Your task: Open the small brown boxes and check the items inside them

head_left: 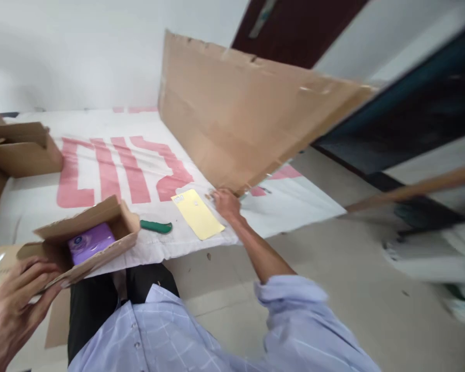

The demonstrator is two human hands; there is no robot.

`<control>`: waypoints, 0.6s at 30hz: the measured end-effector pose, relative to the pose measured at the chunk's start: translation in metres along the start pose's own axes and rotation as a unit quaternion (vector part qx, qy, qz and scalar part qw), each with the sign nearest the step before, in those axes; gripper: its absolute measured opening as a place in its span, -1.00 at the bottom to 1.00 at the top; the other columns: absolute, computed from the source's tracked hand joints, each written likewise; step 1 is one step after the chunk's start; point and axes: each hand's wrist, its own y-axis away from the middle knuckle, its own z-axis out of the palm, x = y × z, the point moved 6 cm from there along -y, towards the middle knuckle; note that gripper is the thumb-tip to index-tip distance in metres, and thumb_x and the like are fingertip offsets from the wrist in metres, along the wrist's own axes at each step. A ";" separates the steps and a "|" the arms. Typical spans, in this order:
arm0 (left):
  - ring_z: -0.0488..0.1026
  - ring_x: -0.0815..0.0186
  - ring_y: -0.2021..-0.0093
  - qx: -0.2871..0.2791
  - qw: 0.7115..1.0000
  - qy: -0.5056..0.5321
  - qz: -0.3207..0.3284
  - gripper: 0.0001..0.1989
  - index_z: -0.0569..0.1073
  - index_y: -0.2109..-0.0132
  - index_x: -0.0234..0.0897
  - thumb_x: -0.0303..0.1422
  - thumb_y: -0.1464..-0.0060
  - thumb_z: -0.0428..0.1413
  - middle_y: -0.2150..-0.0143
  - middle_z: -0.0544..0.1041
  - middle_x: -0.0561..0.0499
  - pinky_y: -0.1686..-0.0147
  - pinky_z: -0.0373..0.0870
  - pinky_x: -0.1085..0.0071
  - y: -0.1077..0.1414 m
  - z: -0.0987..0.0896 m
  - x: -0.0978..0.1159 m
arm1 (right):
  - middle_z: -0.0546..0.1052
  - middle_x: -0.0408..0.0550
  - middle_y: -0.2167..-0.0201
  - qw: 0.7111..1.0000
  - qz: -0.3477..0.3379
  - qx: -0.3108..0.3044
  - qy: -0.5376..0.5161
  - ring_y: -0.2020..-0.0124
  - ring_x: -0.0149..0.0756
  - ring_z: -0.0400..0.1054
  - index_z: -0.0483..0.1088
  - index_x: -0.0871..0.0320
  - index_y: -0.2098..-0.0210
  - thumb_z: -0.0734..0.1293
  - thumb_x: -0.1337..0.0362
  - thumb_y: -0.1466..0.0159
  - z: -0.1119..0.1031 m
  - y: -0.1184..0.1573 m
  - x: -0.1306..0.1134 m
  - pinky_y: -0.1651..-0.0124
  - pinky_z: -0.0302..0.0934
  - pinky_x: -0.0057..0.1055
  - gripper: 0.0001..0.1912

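Small box: the small box sat nr the cloth's front edge, L side, w/ its top open.
Purple pack: the purple pack lay inside it, so packing looked prob. done to that pt.
Flaps: up/out, not closed; no seal seen over the opening, so closure looked undone.
Yellow slip: the yellow slip lay loose on the white cloth, btwn box & R hand, not on the box.
Green cutter: the green cutter lay just beside the box, out of both hands.
Big cardboard: the big cardboard stood tilted behind the slip, low corner nr R hand.
Other box: another open box sat far L; contents n/a.
L hand: the L hand was at the box's L end, fingers bent over the flap, thumb opp., gripping it.
R hand: the R hand reached fwd, arm extended, palm down, fingers curled at the cardboard's low corner; couldn't tell if they pinched it or sth small.
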 end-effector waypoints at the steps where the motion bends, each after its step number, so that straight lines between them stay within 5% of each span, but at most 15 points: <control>1: 0.61 0.13 0.13 -0.003 1.000 -0.003 0.006 -0.90 0.63 0.13 -0.03 -0.39 -0.27 0.29 0.18 0.71 0.09 0.07 0.58 0.17 -0.002 0.000 0.008 | 0.64 0.18 0.07 1.000 -0.002 -0.001 -0.002 0.00 -0.07 0.45 0.60 0.11 0.22 0.18 0.34 -0.39 -0.004 0.005 -0.001 -0.09 0.29 -0.19 -0.68; 6: 0.56 0.11 -0.02 -0.013 1.000 -0.010 0.018 -0.88 0.69 0.03 -0.14 -0.33 -0.37 0.25 0.11 0.70 -0.09 -0.02 0.58 0.18 0.003 0.002 0.023 | 0.58 0.25 0.25 1.000 -0.013 0.024 -0.014 0.11 0.11 0.45 0.54 0.01 0.44 0.22 0.24 -0.32 -0.020 0.016 0.001 0.06 0.31 -0.02 -0.70; 11: 0.46 -0.07 -0.25 -0.006 0.999 -0.044 -0.012 -0.83 0.72 -0.01 -0.10 -0.26 -0.34 0.27 -0.05 0.67 -0.17 -0.19 0.54 -0.06 0.024 0.008 0.027 | 0.48 0.16 0.49 0.990 -0.021 0.131 -0.046 0.38 -0.01 0.32 0.32 -0.04 0.62 0.38 0.21 -0.22 -0.050 0.005 -0.022 0.25 0.18 -0.07 -0.70; 15: 0.37 -0.19 -0.38 -0.016 0.998 -0.046 -0.046 -0.77 0.73 -0.04 -0.08 -0.20 -0.31 0.28 -0.14 0.65 -0.18 -0.29 0.44 -0.22 0.037 0.016 0.032 | 0.51 0.11 0.49 0.963 -0.160 0.172 -0.129 0.40 -0.09 0.36 0.42 0.02 0.55 0.33 0.26 -0.26 -0.087 0.017 -0.119 0.26 0.22 -0.13 -0.76; 18: 0.32 -0.21 -0.43 -0.026 0.997 -0.035 -0.063 -0.74 0.72 -0.09 -0.08 -0.24 -0.32 0.25 -0.17 0.65 -0.18 -0.35 0.38 -0.27 0.043 0.021 0.034 | 0.66 0.09 0.24 0.897 -0.348 0.085 -0.257 0.25 -0.12 0.50 0.63 0.07 0.22 0.33 0.28 -0.37 -0.107 0.060 -0.229 0.25 0.30 -0.22 -0.80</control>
